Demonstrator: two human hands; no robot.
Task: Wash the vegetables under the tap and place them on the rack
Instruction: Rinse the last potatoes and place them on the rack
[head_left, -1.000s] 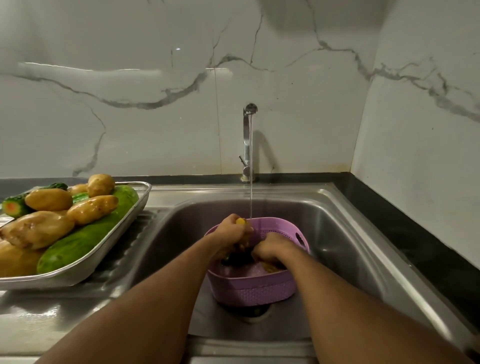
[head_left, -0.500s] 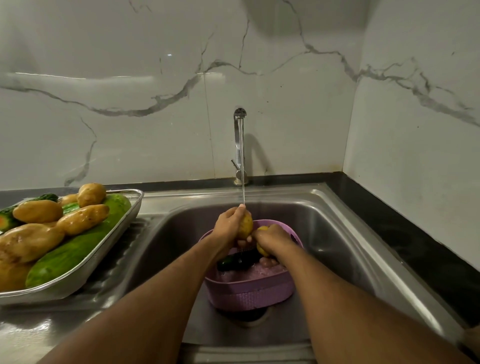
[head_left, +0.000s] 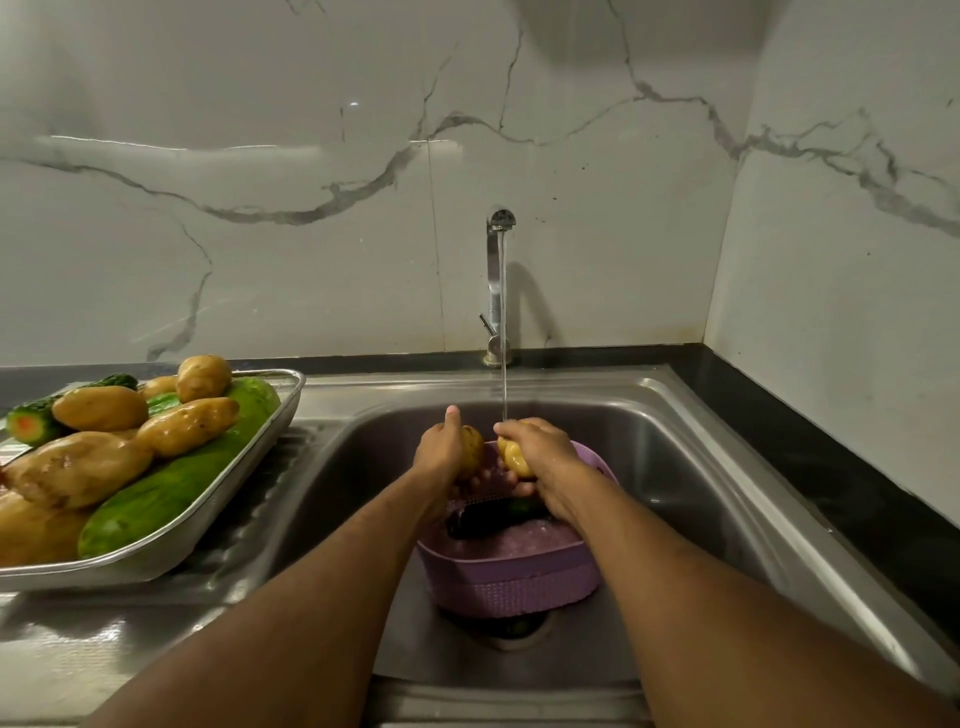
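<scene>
Nearest, two bare forearms reach over the stainless steel sink (head_left: 691, 467) into a round lilac plastic colander basket (head_left: 511, 582) standing over the drain. One dark green vegetable (head_left: 498, 514) lies in it, partly hidden by the wrists. Above the basket each hand holds one small wet yellow potato: the left hand (head_left: 439, 457) wraps its potato (head_left: 471, 449), the right hand (head_left: 540, 452) curls round the other (head_left: 514, 457), and the thin stream of water (head_left: 503, 332) from the single upright chrome tap (head_left: 496, 280) lands on the right hand.

Risk, as I judge it: wet skins are slick, so either potato could squirt free, drop into the basket or skid across the steel; one-handed rubbing cleans poorly.

To the left, the rectangular steel mesh rack (head_left: 260, 441) on the drainboard carries about six potatoes (head_left: 101, 408) and at least three green cucumbers (head_left: 171, 483); it looks crowded, so additions may roll off.
</scene>
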